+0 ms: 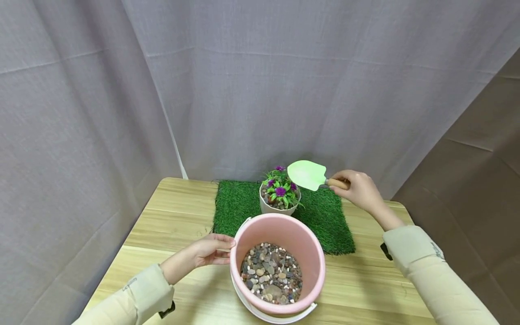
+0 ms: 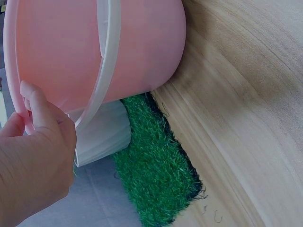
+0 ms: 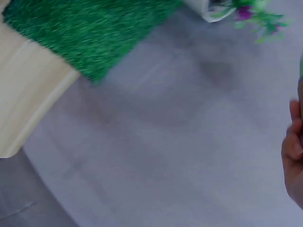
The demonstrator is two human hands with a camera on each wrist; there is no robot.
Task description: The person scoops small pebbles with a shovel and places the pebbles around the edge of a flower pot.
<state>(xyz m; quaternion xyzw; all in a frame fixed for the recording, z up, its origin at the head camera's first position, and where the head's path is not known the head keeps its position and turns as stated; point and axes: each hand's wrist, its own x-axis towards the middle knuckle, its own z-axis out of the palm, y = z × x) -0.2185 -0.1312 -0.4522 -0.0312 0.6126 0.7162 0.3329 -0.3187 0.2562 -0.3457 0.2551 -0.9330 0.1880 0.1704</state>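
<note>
My left hand (image 1: pixel 212 250) pinches the left rim of a pink bucket (image 1: pixel 280 220); the left wrist view shows the thumb and fingers on either side of that rim. Pebbles (image 1: pixel 266 275) of mixed colours lie in the bottom of the bucket. Higher up on the right, my right hand (image 1: pixel 359 188) grips the wooden handle of a hand trowel (image 1: pixel 306 174). Its light green blade points left, in the air near a white flowerpot (image 1: pixel 273 208). In the pot stand purple flowers (image 1: pixel 280 191) with green leaves, with pebbles round them. The right wrist view catches only part of my right hand (image 3: pixel 294 156).
A mat of artificial grass (image 1: pixel 235 203) lies under the flowerpot, behind the bucket, on a wooden table (image 1: pixel 170 221). The bucket's white carrying handle (image 1: pixel 280 319) hangs down at the front. Grey curtains (image 1: pixel 260 104) rise behind the table.
</note>
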